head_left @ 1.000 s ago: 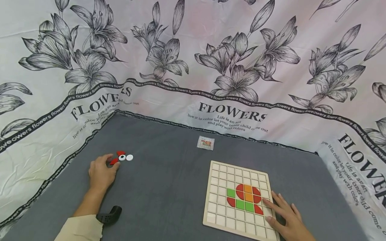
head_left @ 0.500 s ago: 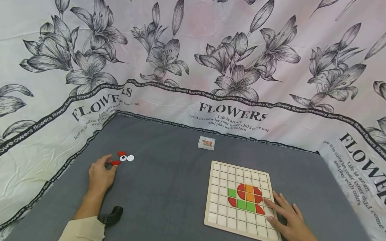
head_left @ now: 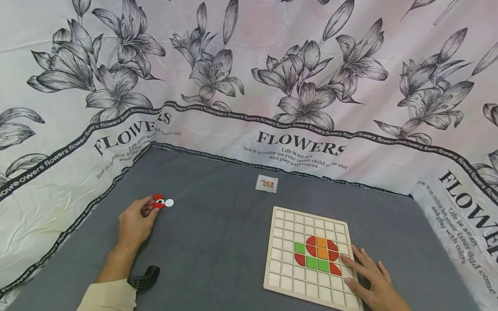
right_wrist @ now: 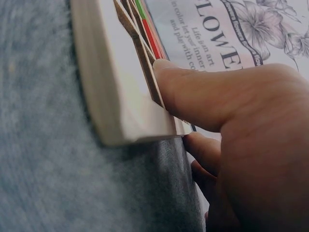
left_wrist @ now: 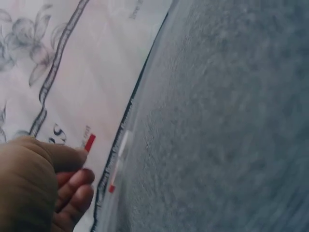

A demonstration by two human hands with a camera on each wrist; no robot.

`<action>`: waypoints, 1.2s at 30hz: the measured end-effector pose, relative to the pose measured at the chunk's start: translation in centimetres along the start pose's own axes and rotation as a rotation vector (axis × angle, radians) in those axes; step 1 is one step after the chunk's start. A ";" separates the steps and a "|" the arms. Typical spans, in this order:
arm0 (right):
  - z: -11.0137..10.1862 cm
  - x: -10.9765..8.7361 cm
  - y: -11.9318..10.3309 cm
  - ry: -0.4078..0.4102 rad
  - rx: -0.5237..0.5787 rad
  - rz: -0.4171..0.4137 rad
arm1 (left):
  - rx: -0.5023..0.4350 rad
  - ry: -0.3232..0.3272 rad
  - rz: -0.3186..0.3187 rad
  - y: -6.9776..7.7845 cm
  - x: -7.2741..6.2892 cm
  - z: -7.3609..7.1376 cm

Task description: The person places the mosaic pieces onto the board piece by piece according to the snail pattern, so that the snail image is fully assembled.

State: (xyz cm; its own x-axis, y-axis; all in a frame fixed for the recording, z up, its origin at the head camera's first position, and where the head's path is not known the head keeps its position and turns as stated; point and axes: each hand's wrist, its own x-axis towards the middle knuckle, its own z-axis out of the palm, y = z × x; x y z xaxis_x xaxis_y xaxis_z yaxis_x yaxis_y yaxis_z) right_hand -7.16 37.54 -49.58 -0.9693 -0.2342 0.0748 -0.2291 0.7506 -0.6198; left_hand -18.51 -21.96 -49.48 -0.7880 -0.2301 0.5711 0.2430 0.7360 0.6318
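My left hand point(head_left: 136, 221) pinches a small red tile with a curved edge point(head_left: 158, 206) between thumb and fingertips. The left wrist view shows this red tile point(left_wrist: 90, 142) raised above the grey cloth. Right behind it lie another red tile point(head_left: 157, 197), a white disc with a black centre point(head_left: 160, 201), partly covered, and a plain white disc point(head_left: 169, 202). On the right, my right hand point(head_left: 373, 276) rests at the edge of a wooden grid board point(head_left: 285, 283), with index finger and thumb touching its top. Red, orange and green tiles point(head_left: 322, 250) form a figure among the board's pale squares.
A small printed card point(head_left: 266, 184) with a coloured figure on a grid lies behind the board. Grey cloth point(head_left: 210, 242) covers the table. Flower-printed fabric point(head_left: 218, 129) rises along the back and sides. A black curved device point(head_left: 145, 278) sits at the left wrist.
My left fingers have closed on the nearer red tile and brought it up and slightly right, over the disc with the black centre. My right hand stays at the board.
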 end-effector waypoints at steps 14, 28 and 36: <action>0.3 0.0 0.4 0.025 0.024 -0.052 | -0.148 -0.035 0.200 3.9 0.0 1.5; -0.1 0.2 0.3 0.005 0.024 -0.004 | -0.403 -0.151 0.276 10.4 0.3 6.3; 0.0 0.2 0.3 0.012 0.020 -0.015 | -0.458 -0.265 0.280 13.8 -0.6 9.5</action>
State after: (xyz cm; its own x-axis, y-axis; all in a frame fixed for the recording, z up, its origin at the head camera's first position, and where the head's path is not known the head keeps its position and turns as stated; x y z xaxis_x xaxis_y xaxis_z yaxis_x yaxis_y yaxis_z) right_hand -7.45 37.68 -49.74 -0.9667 -0.2379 0.0938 -0.2423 0.7347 -0.6336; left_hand -20.08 -5.60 -46.06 -0.7584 0.1430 0.6359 0.6348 0.3833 0.6710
